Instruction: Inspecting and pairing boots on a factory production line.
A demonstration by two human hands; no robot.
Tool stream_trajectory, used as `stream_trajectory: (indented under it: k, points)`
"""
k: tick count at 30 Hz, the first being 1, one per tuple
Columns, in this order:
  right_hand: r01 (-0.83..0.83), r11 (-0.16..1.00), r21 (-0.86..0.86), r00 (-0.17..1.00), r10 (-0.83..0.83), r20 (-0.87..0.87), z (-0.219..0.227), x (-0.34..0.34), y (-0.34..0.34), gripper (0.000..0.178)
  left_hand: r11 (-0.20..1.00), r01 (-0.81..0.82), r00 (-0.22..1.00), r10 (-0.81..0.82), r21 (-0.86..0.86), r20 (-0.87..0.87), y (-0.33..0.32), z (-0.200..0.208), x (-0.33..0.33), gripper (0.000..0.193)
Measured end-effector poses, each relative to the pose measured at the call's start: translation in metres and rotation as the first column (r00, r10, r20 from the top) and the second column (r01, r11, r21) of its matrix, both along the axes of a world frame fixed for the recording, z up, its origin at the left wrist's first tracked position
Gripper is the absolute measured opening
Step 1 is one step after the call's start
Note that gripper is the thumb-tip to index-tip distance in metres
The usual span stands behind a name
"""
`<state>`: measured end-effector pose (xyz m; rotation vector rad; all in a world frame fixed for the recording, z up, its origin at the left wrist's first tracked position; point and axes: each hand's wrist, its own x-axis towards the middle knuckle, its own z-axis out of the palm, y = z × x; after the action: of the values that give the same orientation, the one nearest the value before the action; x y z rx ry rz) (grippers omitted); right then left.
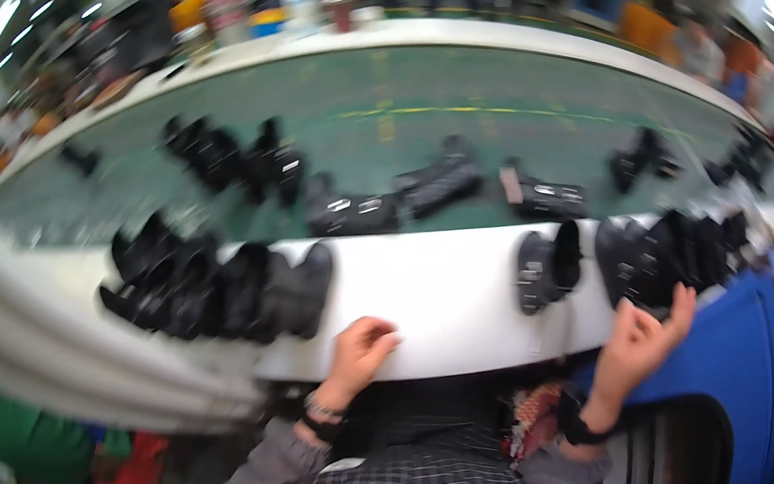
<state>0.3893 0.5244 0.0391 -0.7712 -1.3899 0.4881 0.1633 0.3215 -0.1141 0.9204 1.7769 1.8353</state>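
Fingers, left hand (pixel 357 354): are curving loosely, partly open, gripping nothing visible, and hanging over the near edge of the white desk (pixel 434 295).
Fingers, right hand (pixel 636 347): are standing partly open, gripping nothing visible, just by the right-hand row of black shoes (pixel 641 267); blur is hiding whether they are touching.
Pair between the hands: two black shoes (pixel 534 273) are standing side by side on the desk, nearer the right hand.
Left-hand row: more black shoes (pixel 243 290) are sitting packed together on the desk.
Beyond the desk: a green surface (pixel 371 153) is carrying scattered black footwear (pixel 351 213).
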Motion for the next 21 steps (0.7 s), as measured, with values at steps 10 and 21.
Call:
stream_trajectory:
  k: [10,21]
  points:
    - [-0.755,0.575,-0.316,0.475,0.811,0.342,-0.046,-0.052,-0.099,0.051,0.981,-0.187,0.974,0.192,0.049,-0.121,-0.031,0.027,0.035,0.012]
    - [-0.692,0.688,-0.217,0.441,0.642,0.628,-0.075,-0.219,-0.028,0.060,0.905,-0.416,0.905,0.422,0.091,-0.055,-0.087,0.031,0.012,0.016]
